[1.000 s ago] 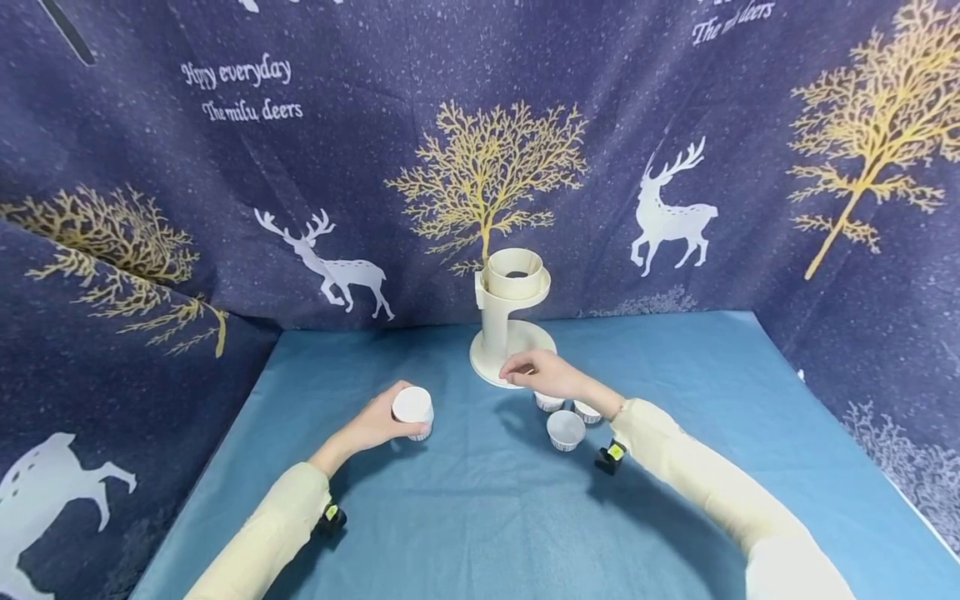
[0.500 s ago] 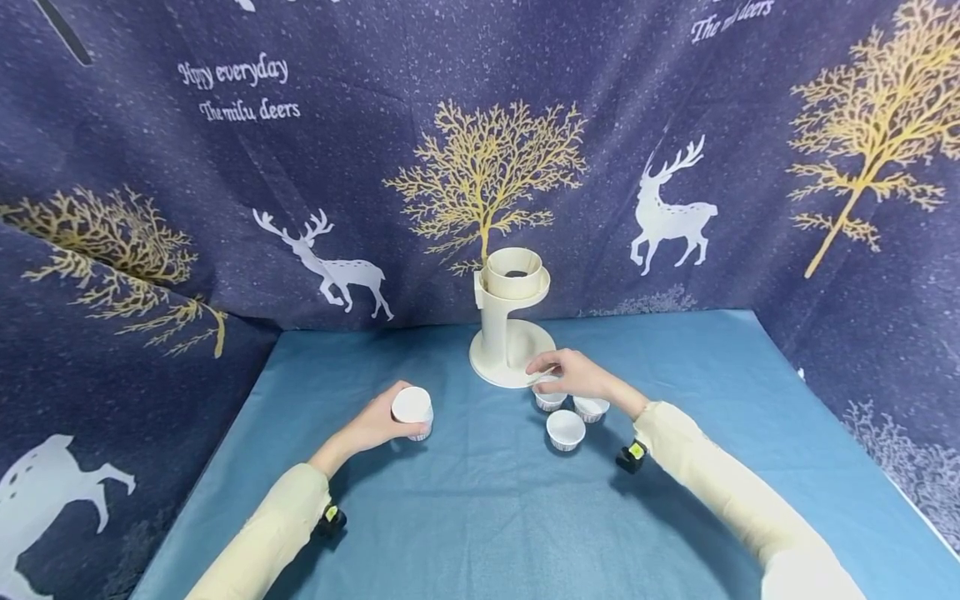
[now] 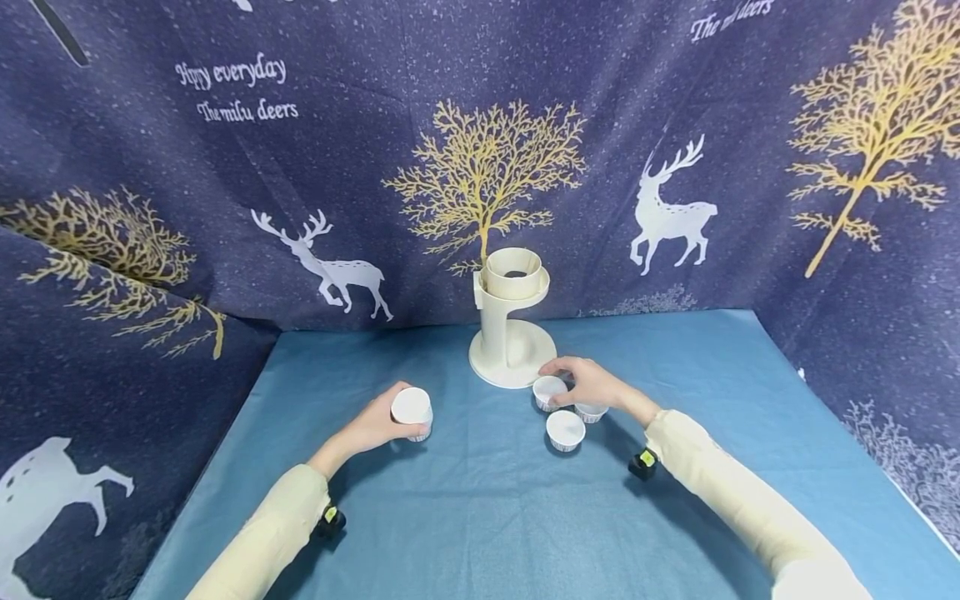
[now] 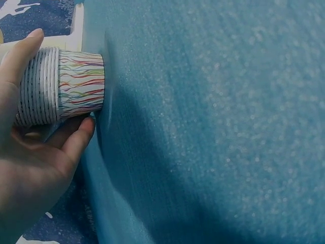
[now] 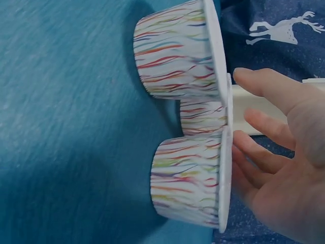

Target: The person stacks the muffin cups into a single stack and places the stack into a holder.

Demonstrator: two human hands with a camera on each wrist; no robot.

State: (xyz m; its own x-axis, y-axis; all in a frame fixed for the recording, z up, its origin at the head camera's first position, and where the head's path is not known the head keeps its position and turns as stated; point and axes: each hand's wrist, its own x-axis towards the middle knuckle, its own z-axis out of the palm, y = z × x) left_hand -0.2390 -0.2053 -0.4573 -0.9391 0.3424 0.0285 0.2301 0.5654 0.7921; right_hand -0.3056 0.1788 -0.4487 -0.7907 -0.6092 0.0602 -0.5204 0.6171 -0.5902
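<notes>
My left hand (image 3: 382, 414) grips a stack of white paper baking cups (image 3: 412, 407) above the cloth. In the left wrist view the stacked cups (image 4: 61, 86) lie sideways across the picture, with many rims and wavy coloured stripes; thumb and fingers hold them from opposite sides. My right hand (image 3: 588, 383) is spread over the farthest of three single cups, the far cup (image 3: 549, 390). Its fingers are loosely bent at rim height; the right wrist view shows them beside the rims. The near cup (image 3: 566, 430) and the right cup (image 3: 591, 412), partly under the hand, stand upright.
A cream stand (image 3: 495, 329) with a round base and a ring on top stands behind the cups. In the ring sits a cream funnel-like cup (image 3: 513, 275). Blue cloth (image 3: 480, 508) covers the table, and a deer-print curtain (image 3: 450, 67) hangs behind.
My right hand has moved right and back from the stand's base to over the far cup. A thin pale edge seen at its fingertips no longer shows. My left hand stays put with the stack.
</notes>
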